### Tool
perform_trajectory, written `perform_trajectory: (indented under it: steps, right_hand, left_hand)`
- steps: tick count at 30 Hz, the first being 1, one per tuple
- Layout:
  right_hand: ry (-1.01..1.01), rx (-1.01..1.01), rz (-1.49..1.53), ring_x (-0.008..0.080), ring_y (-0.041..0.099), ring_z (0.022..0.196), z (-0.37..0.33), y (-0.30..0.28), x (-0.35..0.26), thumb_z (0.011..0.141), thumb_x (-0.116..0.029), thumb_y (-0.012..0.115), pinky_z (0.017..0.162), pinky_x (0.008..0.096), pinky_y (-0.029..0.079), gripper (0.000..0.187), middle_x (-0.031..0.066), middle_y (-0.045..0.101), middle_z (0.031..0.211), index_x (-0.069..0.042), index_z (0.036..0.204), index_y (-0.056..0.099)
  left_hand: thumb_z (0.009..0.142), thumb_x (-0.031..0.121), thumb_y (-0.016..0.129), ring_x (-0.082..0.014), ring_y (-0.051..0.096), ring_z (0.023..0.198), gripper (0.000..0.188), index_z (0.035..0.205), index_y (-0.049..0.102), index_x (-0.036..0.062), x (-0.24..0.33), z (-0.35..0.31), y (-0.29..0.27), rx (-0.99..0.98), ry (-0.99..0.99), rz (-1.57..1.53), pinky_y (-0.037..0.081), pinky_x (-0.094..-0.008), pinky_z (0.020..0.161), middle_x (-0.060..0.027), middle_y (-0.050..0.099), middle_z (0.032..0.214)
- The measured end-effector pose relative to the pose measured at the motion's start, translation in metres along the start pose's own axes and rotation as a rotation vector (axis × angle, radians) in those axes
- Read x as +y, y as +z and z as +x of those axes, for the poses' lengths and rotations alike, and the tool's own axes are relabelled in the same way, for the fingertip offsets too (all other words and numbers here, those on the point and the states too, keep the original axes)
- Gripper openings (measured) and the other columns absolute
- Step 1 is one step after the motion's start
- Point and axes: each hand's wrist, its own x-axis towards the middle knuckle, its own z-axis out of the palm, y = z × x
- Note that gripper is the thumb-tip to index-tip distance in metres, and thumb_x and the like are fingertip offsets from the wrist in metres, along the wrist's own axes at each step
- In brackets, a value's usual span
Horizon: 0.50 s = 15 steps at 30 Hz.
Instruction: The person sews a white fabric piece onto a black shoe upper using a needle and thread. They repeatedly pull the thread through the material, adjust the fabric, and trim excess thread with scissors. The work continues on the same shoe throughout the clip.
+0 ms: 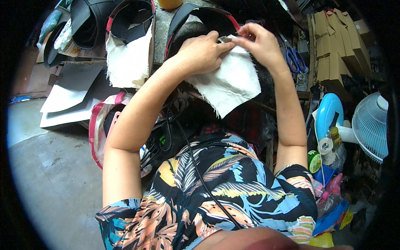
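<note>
A white cloth piece (231, 81) with frayed edges hangs from a black curved piece with red trim (179, 23), which looks like a shoe upper, on the bench. My left hand (204, 50) is closed over the cloth's upper part, its index finger stretched toward the right. My right hand (260, 43) is closed in a pinch at the cloth's top right edge, close to the red trim. A small brownish patch (225, 39) shows between the hands; its kind is unclear. A second black piece with red trim (125, 21) and white cloth (129, 60) lies to the left.
Blue-handled scissors (296, 60) lie right of my right arm, near stacked cardboard pieces (341, 46). A white fan (373, 125) with a blue base (329, 114) is at the right. White sheets (68, 100) and a pink-edged bag (98, 133) are at left. A cable (193, 158) crosses my lap.
</note>
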Motion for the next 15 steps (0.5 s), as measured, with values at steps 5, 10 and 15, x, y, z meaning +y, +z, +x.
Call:
perform_trajectory:
  steps: [5, 10, 15]
  right_hand:
    - [-0.072, 0.127, 0.225, 0.0171, 0.066, 0.085, -0.013, 0.026, -0.004, 0.082, -0.021, 0.079, 0.077, 0.0295, 0.053, 0.030, 0.0068, 0.068, 0.094, -0.005, 0.105, 0.070]
    - [-0.162, 0.208, 0.105, 0.0199, 0.067, 0.088, -0.016, 0.025, -0.004, 0.079, -0.009, 0.079, 0.077, 0.0303, 0.054, 0.020, 0.0057, 0.067, 0.096, -0.007, 0.097, 0.072]
    - [-0.377, 0.239, 0.024, 0.0207, 0.067, 0.089, -0.023, 0.013, -0.002, 0.073, -0.004, 0.080, 0.077, 0.0322, 0.055, 0.018, 0.0027, 0.065, 0.101, -0.009, 0.089, 0.072]
  left_hand:
    - [0.079, 0.011, 0.060, -0.0278, 0.065, 0.086, 0.052, 0.129, 0.066, 0.0229, -0.011, -0.006, -0.005, 0.026, -0.016, -0.178, 0.054, -0.0409, 0.080, -0.0151, 0.060, 0.103]
    - [0.081, 0.006, 0.059, -0.0207, 0.064, 0.080, 0.043, 0.123, 0.067, 0.0100, -0.020, -0.008, -0.005, 0.089, -0.164, -0.467, 0.053, -0.0330, 0.077, -0.0130, 0.066, 0.097]
    - [0.085, 0.010, 0.065, -0.0349, 0.069, 0.091, 0.028, 0.111, 0.066, 0.0013, -0.022, 0.002, -0.001, 0.137, -0.220, -0.444, 0.053, -0.0418, 0.083, -0.0204, 0.071, 0.096]
